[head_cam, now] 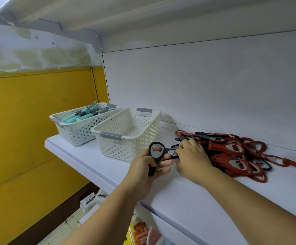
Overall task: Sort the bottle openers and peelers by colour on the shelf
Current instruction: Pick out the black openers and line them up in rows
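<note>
My left hand (148, 171) grips a black bottle opener (155, 151) with its metal head upright, just in front of the empty cream basket (144, 134). My right hand (192, 159) pinches a second black opener (172, 152) at the left edge of a pile of red and black bottle openers (235, 152) lying on the white shelf (188, 197). Farther left, a white basket (72, 133) holds several teal peelers (83, 114).
The shelf's back panel (205, 85) rises behind the pile, and another shelf (143, 18) hangs overhead. A yellow wall (28, 129) stands to the left. Below the shelf edge, packaged goods (140, 230) show on a lower level.
</note>
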Motion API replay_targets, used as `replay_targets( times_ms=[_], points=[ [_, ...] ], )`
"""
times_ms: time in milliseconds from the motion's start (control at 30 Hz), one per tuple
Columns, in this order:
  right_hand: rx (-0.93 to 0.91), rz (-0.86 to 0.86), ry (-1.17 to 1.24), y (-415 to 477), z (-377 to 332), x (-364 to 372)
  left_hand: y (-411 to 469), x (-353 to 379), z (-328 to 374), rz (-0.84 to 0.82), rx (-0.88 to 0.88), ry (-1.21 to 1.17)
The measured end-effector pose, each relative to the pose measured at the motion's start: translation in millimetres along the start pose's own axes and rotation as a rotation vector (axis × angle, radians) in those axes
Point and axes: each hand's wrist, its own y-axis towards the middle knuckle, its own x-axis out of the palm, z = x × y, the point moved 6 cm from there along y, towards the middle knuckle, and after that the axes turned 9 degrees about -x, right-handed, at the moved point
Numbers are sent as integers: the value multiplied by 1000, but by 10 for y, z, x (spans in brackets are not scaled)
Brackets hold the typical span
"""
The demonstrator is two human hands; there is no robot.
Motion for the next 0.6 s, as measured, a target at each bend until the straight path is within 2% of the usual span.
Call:
replay_targets(
  times_ms=[100,200,300,333,400,467,600],
  points=[
    [10,1,4,32,26,61,15,-4,-2,-1,-6,-8],
    [-13,151,-19,36,50,-18,38,0,-4,-4,-18,-42],
    [171,403,131,-49,190,-297,41,8,-19,3,-41,-62],
    [244,430,211,-73,255,-364,40,13,-26,10,-56,-66],
    [295,437,397,-80,370,-395,46,11,-37,24,-78,-59],
    [265,411,652,-40,414,-370,64,4,-45,24,-77,-53],
    [156,218,952,25,221,-333,60,19,-42,-27,-71,21]
  ],
)
